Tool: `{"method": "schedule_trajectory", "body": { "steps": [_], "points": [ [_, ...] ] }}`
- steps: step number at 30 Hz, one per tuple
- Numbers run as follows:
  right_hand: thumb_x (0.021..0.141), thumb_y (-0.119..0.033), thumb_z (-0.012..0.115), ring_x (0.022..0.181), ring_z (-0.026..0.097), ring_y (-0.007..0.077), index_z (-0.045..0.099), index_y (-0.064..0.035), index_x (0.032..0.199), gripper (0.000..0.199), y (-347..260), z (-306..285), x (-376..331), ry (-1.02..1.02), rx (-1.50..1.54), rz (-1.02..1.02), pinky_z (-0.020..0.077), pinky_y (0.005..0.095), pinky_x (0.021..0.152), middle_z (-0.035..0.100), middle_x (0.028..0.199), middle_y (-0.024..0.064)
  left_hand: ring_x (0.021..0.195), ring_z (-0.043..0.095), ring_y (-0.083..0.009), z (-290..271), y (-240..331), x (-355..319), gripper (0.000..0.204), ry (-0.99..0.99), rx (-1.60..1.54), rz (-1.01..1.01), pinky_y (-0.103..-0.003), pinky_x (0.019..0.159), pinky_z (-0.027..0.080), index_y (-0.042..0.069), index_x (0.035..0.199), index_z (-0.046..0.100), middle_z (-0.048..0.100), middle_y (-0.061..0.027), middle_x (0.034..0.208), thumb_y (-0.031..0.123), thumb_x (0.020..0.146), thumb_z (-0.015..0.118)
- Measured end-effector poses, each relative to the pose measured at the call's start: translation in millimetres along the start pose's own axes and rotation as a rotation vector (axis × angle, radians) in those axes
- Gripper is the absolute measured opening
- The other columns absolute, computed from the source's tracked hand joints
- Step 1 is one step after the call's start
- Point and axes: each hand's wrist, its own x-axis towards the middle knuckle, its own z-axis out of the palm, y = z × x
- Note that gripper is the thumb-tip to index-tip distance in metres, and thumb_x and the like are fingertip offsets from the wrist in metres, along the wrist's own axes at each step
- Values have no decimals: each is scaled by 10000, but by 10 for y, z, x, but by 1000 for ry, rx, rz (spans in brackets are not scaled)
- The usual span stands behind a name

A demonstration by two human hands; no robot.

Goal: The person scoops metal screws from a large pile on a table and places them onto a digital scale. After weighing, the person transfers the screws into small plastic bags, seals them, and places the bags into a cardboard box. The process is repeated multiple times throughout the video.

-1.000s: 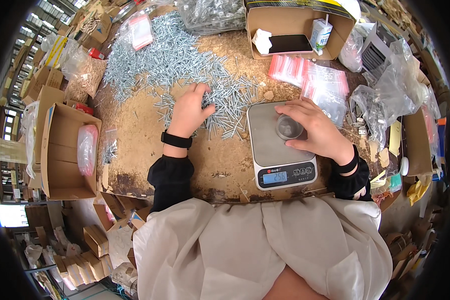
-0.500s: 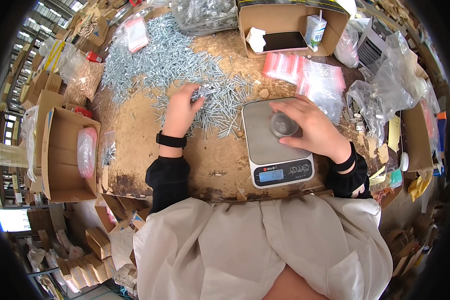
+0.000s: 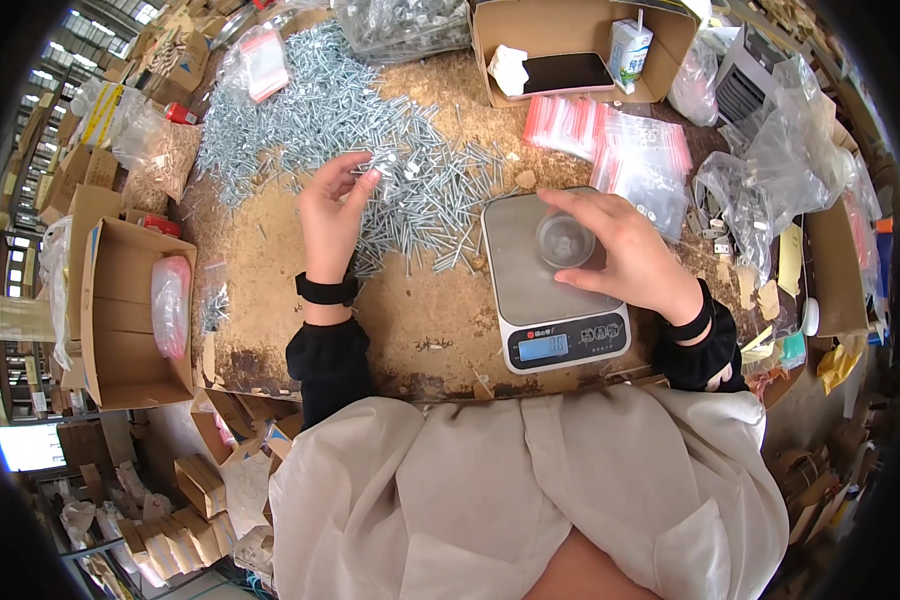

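Observation:
My left hand (image 3: pixel 333 215) is over the near left edge of a heap of silver screws (image 3: pixel 300 110), its thumb and fingers closed round a few screws at the tips. My right hand (image 3: pixel 625 248) has its thumb and fingers round the sides of a small clear round cup (image 3: pixel 564 240). That cup is over the grey plate of a white digital scale (image 3: pixel 510 290); whether its base rests on the plate I cannot tell. Some pale shapes show in the cup, too unclear to name.
Clear zip bags with red edges (image 3: pixel 640 165) lie beyond the scale. An open carton (image 3: pixel 585 95) at the back holds a phone (image 3: pixel 570 74) and a drink carton (image 3: pixel 629 55). Another open carton (image 3: pixel 120 340) stands left. Crumpled plastic bags (image 3: pixel 795 150) crowd the right.
My left hand has shifted left and slightly away from me, its fingers now closed round screws. My right hand and the cup have moved slightly farther from me. The scale's display reading has changed.

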Motion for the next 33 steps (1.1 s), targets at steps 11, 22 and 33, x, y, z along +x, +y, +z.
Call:
{"method": "schedule_trajectory", "body": {
  "steps": [11, 22, 33],
  "points": [
    [683, -154, 847, 1104, 614, 386, 551, -52, 1354, 740, -45, 44, -3, -12, 106, 49, 489, 434, 958, 646, 1221, 185, 891, 664, -130, 497, 643, -307, 165, -57, -271, 157, -262, 813, 526, 13, 1044, 716, 718, -54, 1013, 75, 894, 746],
    [681, -201, 855, 1064, 618, 387, 622, -6, 1183, 586, -67, 66, -41, -21, 150, 98, 490, 432, 936, 660, 1145, 179, 998, 695, -250, 978, 1025, -606, 230, -412, 0, 508, -332, 846, 547, 12, 1013, 721, 720, -118, 1050, 20, 794, 793],
    [672, -305, 870, 1286, 474, 369, 561, -49, 1271, 721, 29, 99, -14, -144, -97, -75, 335, 493, 1113, 572, 1284, 157, 968, 671, -211, 809, 856, -543, 113, -211, -83, 411, -319, 885, 522, -40, 985, 693, 694, -139, 1041, -88, 890, 658]
  ]
}}
